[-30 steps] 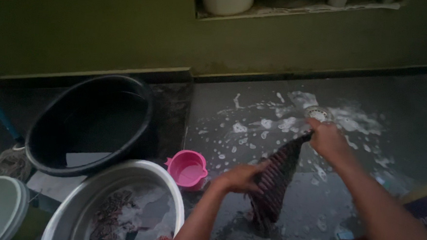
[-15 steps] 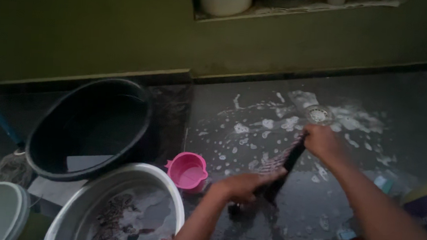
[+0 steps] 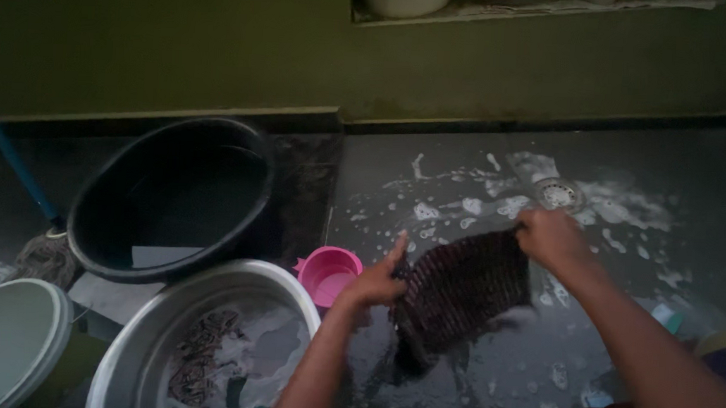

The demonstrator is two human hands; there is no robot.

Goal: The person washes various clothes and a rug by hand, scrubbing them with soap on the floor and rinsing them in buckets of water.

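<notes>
We see the left hand (image 3: 380,281) and the right hand (image 3: 550,237) gripping opposite edges of a dark striped cloth (image 3: 462,294), held spread above the wet floor (image 3: 486,376). Patches of white suds lie around a round floor drain (image 3: 559,192) just beyond the right hand. Beside the left hand stands a small pink mug (image 3: 329,273). Nearer us sits a metal basin (image 3: 207,341) with soaking laundry, behind it a black tub (image 3: 173,194), and at the left edge a white bucket (image 3: 8,339).

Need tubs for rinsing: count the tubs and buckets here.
3, maybe more out of view: black tub at left, metal basin in front of it, white bucket bottom left.
</notes>
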